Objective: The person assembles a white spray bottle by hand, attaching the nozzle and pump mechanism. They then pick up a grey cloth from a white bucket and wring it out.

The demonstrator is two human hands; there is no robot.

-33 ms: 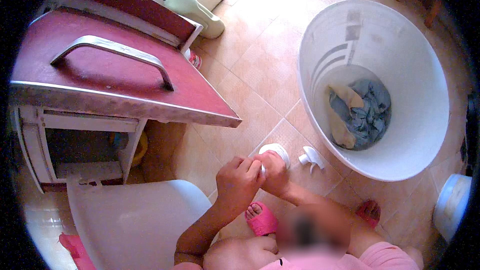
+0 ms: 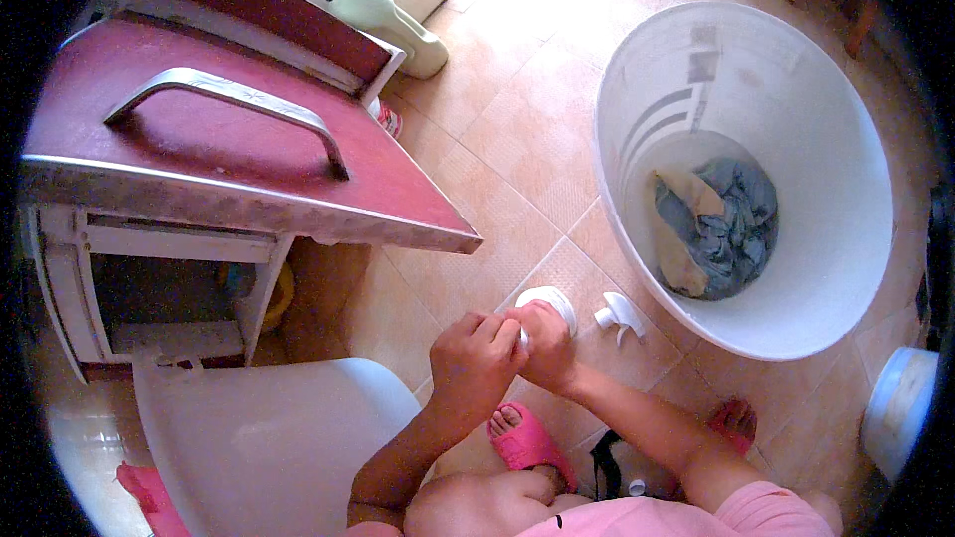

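Observation:
My two hands meet low in the middle, above the tiled floor. My right hand (image 2: pixel 546 340) is closed around a white round-ended container (image 2: pixel 548 302), whose rounded end shows beyond the fingers. My left hand (image 2: pixel 472 363) pinches its fingers together against the right hand. Between them a small white piece (image 2: pixel 523 336) peeks out; my fingers cover most of it, and I cannot tell whether it belongs to the container. Just right of the hands, a white trigger spray head (image 2: pixel 619 317) lies on the floor.
A tall white bin (image 2: pixel 637 283) holding grey-blue cloth stands at right. A red-topped cabinet (image 2: pixel 249 144) with a metal handle fills the left, above a white plastic chair (image 2: pixel 269 428). A pale green jug (image 2: pixel 398 30) stands behind. A blue-white tub (image 2: pixel 900 408) sits at far right.
My hands stay in the same place and grip. A blurred patch over my right forearm is gone, so the forearm, a dark strap-like thing and a small white piece below it now show.

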